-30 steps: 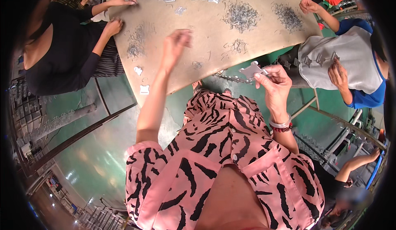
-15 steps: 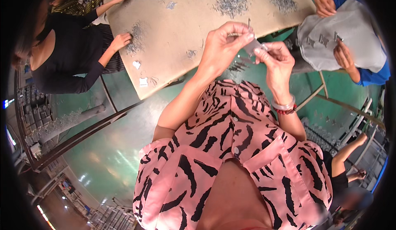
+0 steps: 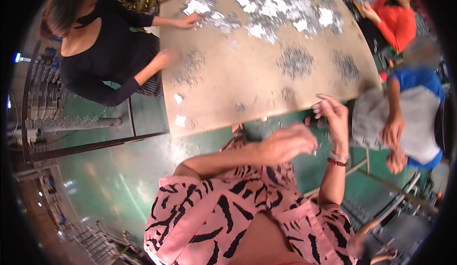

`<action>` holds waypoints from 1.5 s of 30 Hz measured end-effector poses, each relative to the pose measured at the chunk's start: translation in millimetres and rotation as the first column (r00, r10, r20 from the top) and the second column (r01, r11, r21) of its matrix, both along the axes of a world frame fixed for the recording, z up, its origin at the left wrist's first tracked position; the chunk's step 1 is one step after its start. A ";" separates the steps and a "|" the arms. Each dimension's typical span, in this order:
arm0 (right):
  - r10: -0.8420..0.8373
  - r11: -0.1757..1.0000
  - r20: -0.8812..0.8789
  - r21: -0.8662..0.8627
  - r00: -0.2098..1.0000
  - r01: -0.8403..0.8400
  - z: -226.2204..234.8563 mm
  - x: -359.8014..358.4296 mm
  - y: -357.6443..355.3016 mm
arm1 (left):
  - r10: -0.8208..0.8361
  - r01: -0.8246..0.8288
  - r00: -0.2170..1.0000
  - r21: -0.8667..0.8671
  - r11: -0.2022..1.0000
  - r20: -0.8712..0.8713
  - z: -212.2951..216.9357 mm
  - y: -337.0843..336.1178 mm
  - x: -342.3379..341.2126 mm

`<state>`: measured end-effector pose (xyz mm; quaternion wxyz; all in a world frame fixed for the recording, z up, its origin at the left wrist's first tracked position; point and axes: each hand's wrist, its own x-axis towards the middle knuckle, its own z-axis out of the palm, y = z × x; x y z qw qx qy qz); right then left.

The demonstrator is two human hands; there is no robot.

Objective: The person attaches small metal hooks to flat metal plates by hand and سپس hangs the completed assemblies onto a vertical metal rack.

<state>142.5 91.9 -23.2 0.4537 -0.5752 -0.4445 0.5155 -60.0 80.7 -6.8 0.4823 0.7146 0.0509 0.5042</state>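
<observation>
My left hand is in front of my body, short of the table's near edge and smeared by motion. Its fingers look curled, and whether anything is in them is hard to see; a tiny bright spot shows just below the fingertips. My right hand, with a pale bangle and red beads at the wrist, is raised by the near right edge of the table. Its fingers are loosely stretched and parted, with nothing visible in them. Small heaps of thin metal pieces lie beyond both hands.
Flat shiny metal plates cover the table's far part. Another heap of small metal pieces lies at the right. On the left, a co-worker in black reaches over the table; at right sits a person in a grey apron.
Both hands have come apart and dropped toward my body. The grey metal plate held between them no longer shows. My view has tilted up, bringing more of the table in.
</observation>
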 end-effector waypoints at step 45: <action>-0.010 0.999 -0.400 0.028 0.917 0.023 33.0 -82.2 -5.7 | 0.277 -0.396 0.912 -0.473 0.787 -0.303 -33.4 -32.4 -29.1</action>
